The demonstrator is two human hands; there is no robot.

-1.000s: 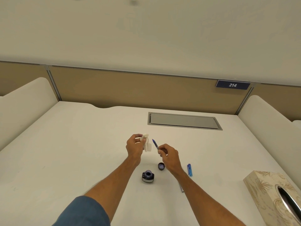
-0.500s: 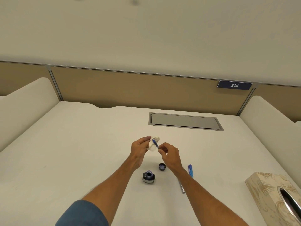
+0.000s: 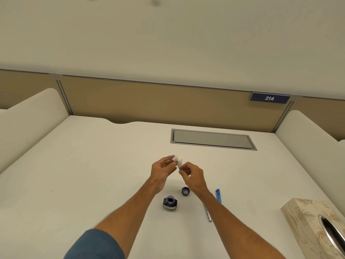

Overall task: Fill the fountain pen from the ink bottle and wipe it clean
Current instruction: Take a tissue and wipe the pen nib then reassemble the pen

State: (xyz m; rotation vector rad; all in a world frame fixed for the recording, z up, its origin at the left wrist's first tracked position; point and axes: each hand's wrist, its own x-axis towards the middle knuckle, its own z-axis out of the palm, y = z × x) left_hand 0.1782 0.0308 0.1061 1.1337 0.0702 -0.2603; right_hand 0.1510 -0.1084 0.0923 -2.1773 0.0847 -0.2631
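- Just below the middle of the frame the left hand (image 3: 164, 170) pinches a small wad of white tissue (image 3: 177, 160) between thumb and fingertips, closed on it
- The right hand (image 3: 192, 176) meets it from the right, fingers closed on the pen section (image 3: 180, 167), of which only a short pale sliver shows; the nib end is buried in the tissue, so the two touch
- I judge the wiping step is under way: the filling looks done, since the ink bottle (image 3: 170, 202) stands open below the hands, lower centre, with its cap (image 3: 185, 191) lying just to its upper right
- The section should be light, stiff and slick if any ink is on it; best held by the grip part behind the nib, not by the nib, which is thin and bends easily
- The tissue is soft and tears when wet, so a light pinch and a drawing stroke suit it
- The bottle is glass, uncapped and close under both forearms; a knock would spill it
- A blue pen part (image 3: 218, 196) and a silvery barrel (image 3: 207, 212) lie right of the bottle, partly behind the right forearm
- A patterned tissue box (image 3: 306, 219) sits at the lower right edge of the frame, on the white desk (image 3: 84, 174)
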